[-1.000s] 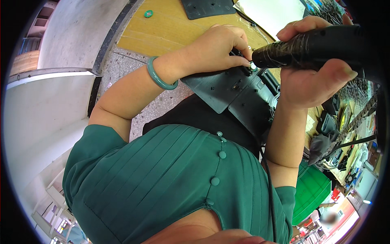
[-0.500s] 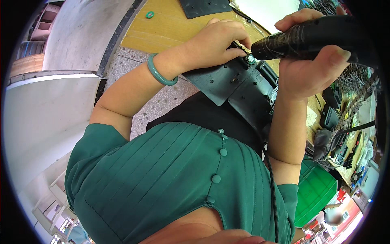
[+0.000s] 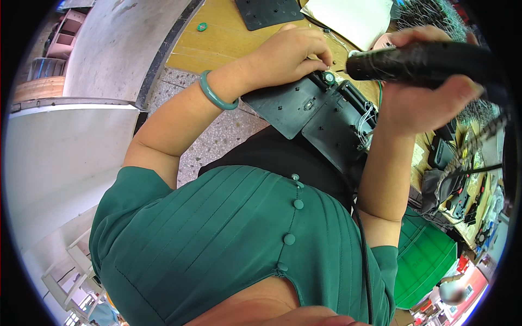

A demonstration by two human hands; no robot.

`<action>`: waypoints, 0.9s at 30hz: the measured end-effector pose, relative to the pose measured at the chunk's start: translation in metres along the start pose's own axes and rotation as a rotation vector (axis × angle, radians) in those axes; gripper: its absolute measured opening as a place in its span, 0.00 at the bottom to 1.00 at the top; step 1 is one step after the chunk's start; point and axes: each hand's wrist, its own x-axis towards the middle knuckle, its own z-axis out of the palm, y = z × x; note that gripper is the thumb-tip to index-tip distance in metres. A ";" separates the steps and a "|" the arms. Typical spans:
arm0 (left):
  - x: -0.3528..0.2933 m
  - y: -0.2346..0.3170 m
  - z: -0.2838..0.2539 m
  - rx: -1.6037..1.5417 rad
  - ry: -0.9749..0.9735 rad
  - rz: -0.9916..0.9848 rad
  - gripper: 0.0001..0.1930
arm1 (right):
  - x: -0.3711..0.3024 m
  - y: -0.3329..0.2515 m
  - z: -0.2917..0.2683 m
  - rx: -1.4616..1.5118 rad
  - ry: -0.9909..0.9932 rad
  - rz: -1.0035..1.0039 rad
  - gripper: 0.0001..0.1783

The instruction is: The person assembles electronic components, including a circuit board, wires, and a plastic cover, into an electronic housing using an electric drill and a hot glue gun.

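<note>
My right hand (image 3: 424,103) is wrapped round a black electric screwdriver (image 3: 402,62), which lies nearly level with its tip pointing left. The bit's tip is a little to the right of a small green-rimmed round part (image 3: 329,77), apart from it. That part sits at the far edge of two black plastic panels (image 3: 283,106) lying side by side over my lap. My left hand (image 3: 296,54) is at the same edge, thumb and fingers curled together just beyond the round part. Whatever is between its fingertips is too small to make out.
On the wooden table (image 3: 228,46) lie another black panel (image 3: 269,11), a small green disc (image 3: 202,26) and a white sheet (image 3: 348,19). Thin wires (image 3: 365,122) bunch beside the right panel. Tools and cables crowd the right, above a green crate (image 3: 424,261).
The screwdriver and my right hand have shifted slightly right and nearer, so the tip now stands clear of the round part. My left hand stays at the panel's edge.
</note>
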 end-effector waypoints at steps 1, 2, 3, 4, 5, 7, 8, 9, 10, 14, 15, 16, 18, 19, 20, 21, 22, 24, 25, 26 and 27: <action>0.004 -0.003 0.001 -0.001 0.000 0.004 0.03 | 0.003 -0.007 -0.005 -0.068 0.012 -0.015 0.43; 0.010 -0.007 0.002 0.003 0.005 0.011 0.03 | 0.004 -0.017 -0.009 -0.114 0.066 0.001 0.46; 0.016 -0.009 0.006 0.008 0.006 0.020 0.04 | 0.003 -0.017 -0.022 -0.119 0.071 -0.001 0.46; 0.019 -0.011 0.007 0.011 0.010 0.017 0.04 | 0.004 -0.012 -0.040 0.091 0.070 -0.043 0.48; 0.021 -0.013 0.009 0.034 -0.066 -0.015 0.05 | 0.003 -0.009 -0.053 0.299 0.069 -0.085 0.51; 0.024 -0.015 0.011 0.058 -0.146 -0.042 0.05 | -0.002 -0.023 -0.071 -0.037 0.202 -0.061 0.51; 0.024 -0.015 0.011 0.044 -0.135 -0.031 0.06 | -0.006 -0.025 -0.089 0.015 0.227 -0.045 0.54; 0.024 -0.015 0.010 0.031 -0.127 -0.015 0.08 | -0.010 -0.031 -0.100 0.015 0.288 -0.035 0.54; 0.022 -0.015 0.009 0.035 -0.128 -0.016 0.08 | -0.014 -0.035 -0.108 0.019 0.346 -0.022 0.54; 0.005 -0.010 0.001 -0.127 -0.158 0.133 0.14 | -0.031 -0.049 -0.138 -0.152 0.466 -0.120 0.49; 0.001 -0.011 0.002 -0.166 -0.147 0.115 0.14 | -0.034 -0.051 -0.142 -0.151 0.469 -0.119 0.49; -0.001 -0.010 0.003 -0.204 -0.135 0.095 0.15 | -0.037 -0.053 -0.145 -0.117 0.478 -0.108 0.48; -0.003 -0.005 0.005 -0.200 -0.109 0.096 0.14 | -0.043 -0.054 -0.148 -0.078 0.489 -0.097 0.46; -0.004 -0.003 0.006 -0.219 -0.073 0.085 0.14 | -0.045 -0.054 -0.147 -0.159 0.496 -0.066 0.46; -0.006 -0.001 0.007 -0.237 -0.037 0.075 0.13 | -0.048 -0.054 -0.146 -0.240 0.501 -0.036 0.45; -0.005 0.000 0.007 -0.233 -0.038 0.077 0.13 | -0.051 -0.054 -0.148 -0.237 0.505 -0.038 0.45; -0.005 0.000 0.008 -0.264 -0.013 0.075 0.11 | -0.054 -0.055 -0.150 -0.189 0.515 -0.022 0.45; -0.004 0.000 0.009 -0.296 0.007 0.075 0.09 | -0.056 -0.055 -0.151 -0.142 0.531 -0.004 0.44; -0.005 -0.001 0.009 -0.329 0.034 0.040 0.08 | -0.057 -0.054 -0.148 -0.158 0.546 0.003 0.43; -0.006 -0.003 0.009 -0.362 0.059 0.003 0.08 | -0.058 -0.053 -0.146 -0.176 0.561 0.012 0.43; -0.006 0.000 0.006 -0.336 0.079 -0.025 0.07 | -0.059 -0.056 -0.146 -0.185 0.566 0.003 0.43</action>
